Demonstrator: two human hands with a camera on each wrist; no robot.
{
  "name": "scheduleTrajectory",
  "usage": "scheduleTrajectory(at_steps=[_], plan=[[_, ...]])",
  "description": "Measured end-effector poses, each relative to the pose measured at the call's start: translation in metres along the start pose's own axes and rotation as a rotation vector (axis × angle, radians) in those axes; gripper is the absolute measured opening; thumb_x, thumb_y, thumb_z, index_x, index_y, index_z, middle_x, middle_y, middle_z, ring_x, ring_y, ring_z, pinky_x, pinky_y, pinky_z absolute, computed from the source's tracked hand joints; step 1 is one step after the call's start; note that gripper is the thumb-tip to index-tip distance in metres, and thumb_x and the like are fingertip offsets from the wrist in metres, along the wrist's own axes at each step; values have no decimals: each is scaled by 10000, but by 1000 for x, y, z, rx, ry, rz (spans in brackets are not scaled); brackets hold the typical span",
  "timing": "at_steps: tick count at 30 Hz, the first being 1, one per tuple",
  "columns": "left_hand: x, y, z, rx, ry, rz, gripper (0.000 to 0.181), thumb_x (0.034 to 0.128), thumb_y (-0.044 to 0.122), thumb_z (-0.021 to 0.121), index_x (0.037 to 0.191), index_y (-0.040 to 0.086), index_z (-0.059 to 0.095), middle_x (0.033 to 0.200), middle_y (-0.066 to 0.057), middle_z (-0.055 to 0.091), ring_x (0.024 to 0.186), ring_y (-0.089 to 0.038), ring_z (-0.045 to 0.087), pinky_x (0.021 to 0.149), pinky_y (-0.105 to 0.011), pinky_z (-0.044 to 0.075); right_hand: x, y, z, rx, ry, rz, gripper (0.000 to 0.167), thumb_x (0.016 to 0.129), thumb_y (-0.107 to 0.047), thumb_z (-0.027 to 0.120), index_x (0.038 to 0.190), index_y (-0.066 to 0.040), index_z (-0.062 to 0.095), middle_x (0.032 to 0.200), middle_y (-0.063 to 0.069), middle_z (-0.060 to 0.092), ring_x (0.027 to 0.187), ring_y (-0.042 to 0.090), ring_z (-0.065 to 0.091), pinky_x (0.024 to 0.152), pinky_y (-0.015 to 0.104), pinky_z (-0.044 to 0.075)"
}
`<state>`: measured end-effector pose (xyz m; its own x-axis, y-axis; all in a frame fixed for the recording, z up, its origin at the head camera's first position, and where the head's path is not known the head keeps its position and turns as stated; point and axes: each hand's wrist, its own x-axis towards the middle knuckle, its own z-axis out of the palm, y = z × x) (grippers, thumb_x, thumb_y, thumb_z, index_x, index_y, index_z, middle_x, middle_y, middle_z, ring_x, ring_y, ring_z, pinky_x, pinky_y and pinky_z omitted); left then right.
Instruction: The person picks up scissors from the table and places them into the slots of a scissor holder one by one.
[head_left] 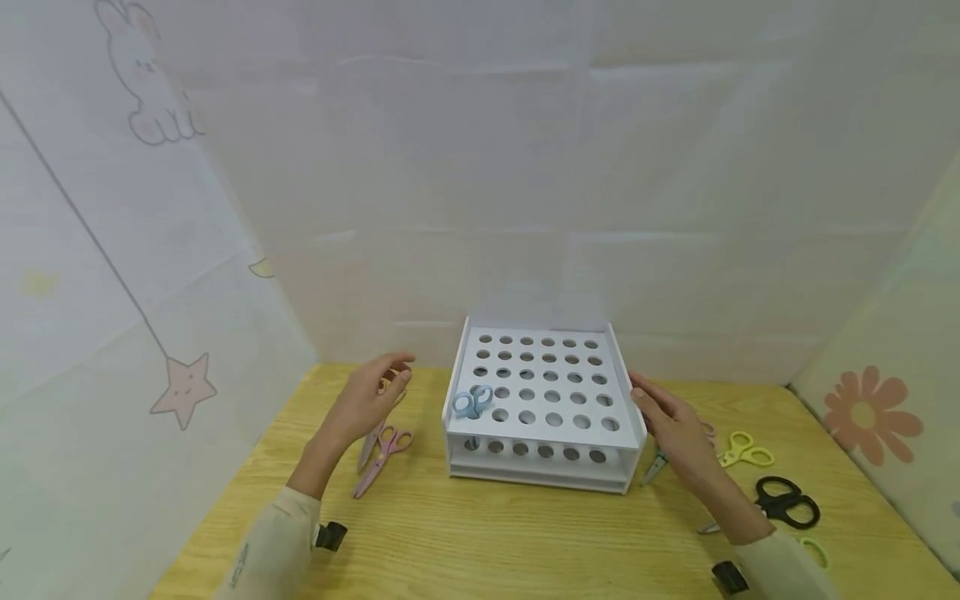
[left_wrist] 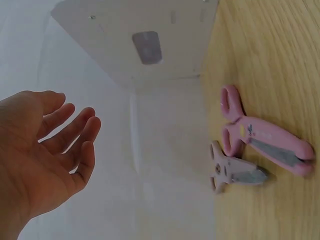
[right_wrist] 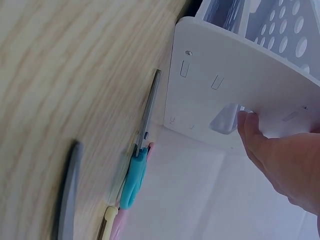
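A white rack (head_left: 536, 477) with rows of round holes stands mid-table. Scissors with pale blue handles (head_left: 472, 402) sit in a hole at its front left, blades pointing down. My left hand (head_left: 366, 404) is raised left of the rack, fingers loosely bent, holding nothing. Below it lie pink scissors (left_wrist: 267, 137) and paler scissors (left_wrist: 232, 170); yellow handles beyond are partly hidden by the hand. On the rack's right side, my right hand (head_left: 678, 433) touches the panel, its fingertips at the oval cutout (right_wrist: 227, 119). How far the fingers reach inside is hidden.
Right of the rack lie teal-handled scissors (right_wrist: 134, 177), yellow scissors (head_left: 740, 452) and black-handled scissors (head_left: 783, 504). A yellow-green handle (head_left: 813, 552) shows beside the right sleeve. Pink handles peek out behind the right hand. Pale cloth walls (head_left: 540, 275) border the table's back and sides.
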<state>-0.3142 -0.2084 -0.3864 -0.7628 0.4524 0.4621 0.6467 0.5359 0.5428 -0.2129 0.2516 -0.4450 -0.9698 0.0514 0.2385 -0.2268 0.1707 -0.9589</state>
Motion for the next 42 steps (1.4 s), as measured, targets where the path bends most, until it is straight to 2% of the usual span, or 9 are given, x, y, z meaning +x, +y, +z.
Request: scheduleTrajectory(at_steps=[6,12,18,23,29,32,35,40,42], plan=[[-4,-33,3,51,-16,-146,380,1063,193,553,1405,25,553,1227,-136,641,1082,-313,610,882,-498,521,0,-4,-1,-10,3,-7,615,1076,-391,485,1575,-53,362,1565,211,378,1365,263,463,950,204,466],[-9,-59,3,207,-129,-265,499,1050,251,563,1477,14,468,1316,-242,556,1153,-422,567,910,-568,488,0,-3,0,-7,11,0,614,1073,-393,492,1572,-58,371,1563,203,385,1343,216,488,947,213,472],[6,-73,4,318,-228,-325,529,1048,287,548,1482,-1,460,1365,-305,490,1176,-475,541,927,-674,431,-1,-2,0,0,17,-2,599,1073,-382,497,1568,-63,384,1552,212,397,1296,145,523,942,213,477],[21,-82,4,359,-348,-426,585,1057,320,486,1484,-72,416,1467,-376,378,1311,-551,403,1009,-740,310,-2,-2,0,17,13,3,592,1073,-371,504,1562,-55,391,1534,227,412,1274,150,543,942,226,484],[31,-88,4,367,-477,-517,436,1064,336,491,1053,-69,651,1174,-296,594,1041,-437,571,854,-558,452,0,-3,2,35,22,-1,586,1075,-361,503,1557,-45,396,1539,231,404,1293,179,531,948,222,477],[30,-92,6,370,-484,-554,419,1048,369,526,923,-11,652,1156,-303,586,893,-372,563,757,-492,448,1,-2,4,45,26,0,587,1077,-350,504,1553,-26,393,1541,232,399,1312,194,513,963,238,471],[28,-95,9,383,-453,-571,438,1010,403,600,1033,-31,657,1315,-390,477,970,-417,553,808,-553,467,0,-2,4,46,30,4,586,1077,-347,504,1551,-21,393,1539,232,402,1319,220,508,961,244,475],[29,-100,15,393,-431,-588,612,970,450,667,1216,-109,622,1358,-437,391,1067,-510,527,874,-639,450,-2,-4,2,40,19,2,595,1076,-364,501,1562,-43,383,1548,217,395,1344,277,484,954,223,475],[30,-101,16,377,-424,-595,572,964,445,678,1149,-95,644,1365,-438,385,1008,-479,543,834,-593,463,-3,-4,2,39,13,2,597,1074,-372,501,1566,-56,381,1552,210,392,1353,295,473,957,222,472]])
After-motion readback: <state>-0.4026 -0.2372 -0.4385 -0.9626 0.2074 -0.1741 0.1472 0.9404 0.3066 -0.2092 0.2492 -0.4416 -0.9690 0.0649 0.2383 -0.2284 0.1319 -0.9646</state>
